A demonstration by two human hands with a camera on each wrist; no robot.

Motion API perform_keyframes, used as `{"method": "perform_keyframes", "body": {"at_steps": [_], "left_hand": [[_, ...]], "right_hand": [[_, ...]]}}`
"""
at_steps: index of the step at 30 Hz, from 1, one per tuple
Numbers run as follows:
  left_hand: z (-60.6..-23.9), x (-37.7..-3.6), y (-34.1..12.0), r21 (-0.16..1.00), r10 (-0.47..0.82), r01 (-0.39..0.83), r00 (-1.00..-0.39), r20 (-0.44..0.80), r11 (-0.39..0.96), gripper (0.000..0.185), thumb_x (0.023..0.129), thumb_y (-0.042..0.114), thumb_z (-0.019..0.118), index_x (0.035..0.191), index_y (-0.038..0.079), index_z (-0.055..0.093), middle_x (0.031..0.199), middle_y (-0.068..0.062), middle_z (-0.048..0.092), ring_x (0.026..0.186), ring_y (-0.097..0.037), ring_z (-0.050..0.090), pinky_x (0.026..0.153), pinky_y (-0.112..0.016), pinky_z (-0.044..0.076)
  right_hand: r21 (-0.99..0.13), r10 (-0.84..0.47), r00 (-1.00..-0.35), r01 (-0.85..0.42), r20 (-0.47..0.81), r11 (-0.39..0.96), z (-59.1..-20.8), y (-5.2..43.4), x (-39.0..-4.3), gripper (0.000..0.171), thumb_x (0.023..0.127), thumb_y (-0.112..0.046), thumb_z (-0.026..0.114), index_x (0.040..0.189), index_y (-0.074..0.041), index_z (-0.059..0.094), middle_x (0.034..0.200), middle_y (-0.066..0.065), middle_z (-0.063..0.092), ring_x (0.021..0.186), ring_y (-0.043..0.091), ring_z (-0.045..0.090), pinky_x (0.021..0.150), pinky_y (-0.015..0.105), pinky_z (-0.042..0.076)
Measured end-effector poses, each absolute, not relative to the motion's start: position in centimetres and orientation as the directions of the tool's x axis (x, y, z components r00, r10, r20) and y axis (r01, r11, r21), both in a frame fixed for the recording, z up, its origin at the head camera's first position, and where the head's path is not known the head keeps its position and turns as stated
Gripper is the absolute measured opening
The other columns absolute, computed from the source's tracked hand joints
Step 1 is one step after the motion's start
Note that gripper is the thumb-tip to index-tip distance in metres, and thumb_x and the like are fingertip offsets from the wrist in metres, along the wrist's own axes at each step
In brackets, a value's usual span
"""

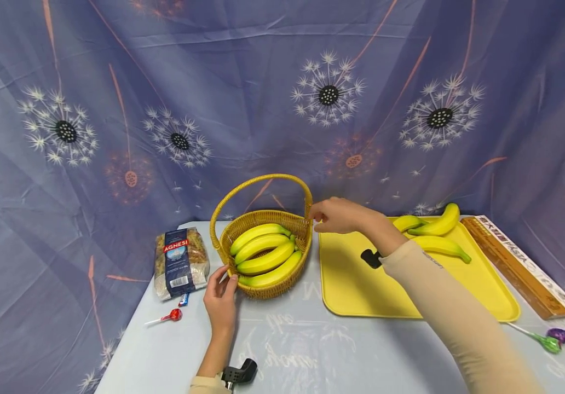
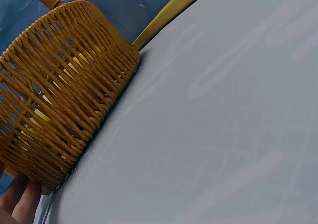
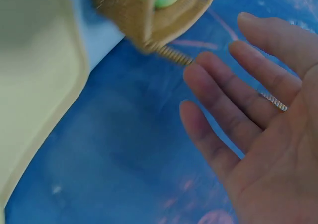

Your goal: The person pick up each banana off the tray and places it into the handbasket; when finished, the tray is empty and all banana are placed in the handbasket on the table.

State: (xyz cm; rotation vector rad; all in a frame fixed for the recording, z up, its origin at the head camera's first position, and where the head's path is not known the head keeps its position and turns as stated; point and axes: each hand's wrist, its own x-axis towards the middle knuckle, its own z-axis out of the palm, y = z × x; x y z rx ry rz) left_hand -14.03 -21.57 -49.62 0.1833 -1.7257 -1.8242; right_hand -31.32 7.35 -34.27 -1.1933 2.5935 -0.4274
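Observation:
A wicker basket with a tall arched handle holds several yellow bananas. Thumb and fingers of my left hand grip its near left side at the rim. In the left wrist view, fingertips of that hand rest against the woven wall. My right hand is beside the right foot of the basket's handle, with nothing in it. The right wrist view shows the right hand's palm and spread, slightly bent fingers, with part of the handle behind them.
To the right lies a yellow tray with several more bananas; my right forearm crosses over it. A long pasta box and wrapped lollipops lie beyond it. At left are a pasta bag and a red lollipop.

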Motion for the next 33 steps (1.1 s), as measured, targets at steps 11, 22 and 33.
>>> {"method": "perform_keyframes", "body": {"at_steps": [11, 22, 33], "left_hand": [[-49.8, -14.1, -21.4, 0.945, -0.512, 0.323, -0.806, 0.298, 0.043, 0.034, 0.091, 0.004, 0.065, 0.122, -0.008, 0.059, 0.126, -0.024, 0.056, 0.114, -0.038, 0.055, 0.087, -0.024, 0.052], [-49.7, -13.8, -21.4, 0.953, -0.52, 0.303, -0.811, 0.269, 0.02, 0.035, 0.092, 0.005, 0.064, 0.124, -0.008, 0.058, 0.126, -0.024, 0.055, 0.116, -0.04, 0.053, 0.083, -0.022, 0.053], [-49.5, -13.9, -21.4, 0.95, -0.518, 0.313, -0.81, 0.274, 0.012, 0.033, 0.092, 0.005, 0.065, 0.123, -0.006, 0.059, 0.126, -0.024, 0.055, 0.116, -0.041, 0.053, 0.084, -0.022, 0.053]], "right_hand": [[-0.358, -0.614, -0.789, -0.564, -0.035, 0.744, -38.5, 18.9, -31.7, 0.03, 0.091, -0.016, 0.068, 0.12, -0.008, 0.064, 0.114, 0.009, 0.064, 0.103, 0.029, 0.06, 0.085, 0.047, 0.051], [-0.265, -0.432, -0.901, -0.408, -0.038, 0.874, -44.3, 30.4, -31.2, 0.038, 0.081, -0.003, 0.068, 0.118, 0.005, 0.064, 0.113, 0.025, 0.063, 0.103, 0.047, 0.056, 0.087, 0.059, 0.046], [-0.294, -0.39, -0.913, -0.343, -0.117, 0.892, -46.7, 34.0, -29.7, 0.042, 0.08, -0.016, 0.077, 0.118, -0.002, 0.063, 0.104, 0.013, 0.065, 0.092, 0.035, 0.06, 0.076, 0.053, 0.05]]}}
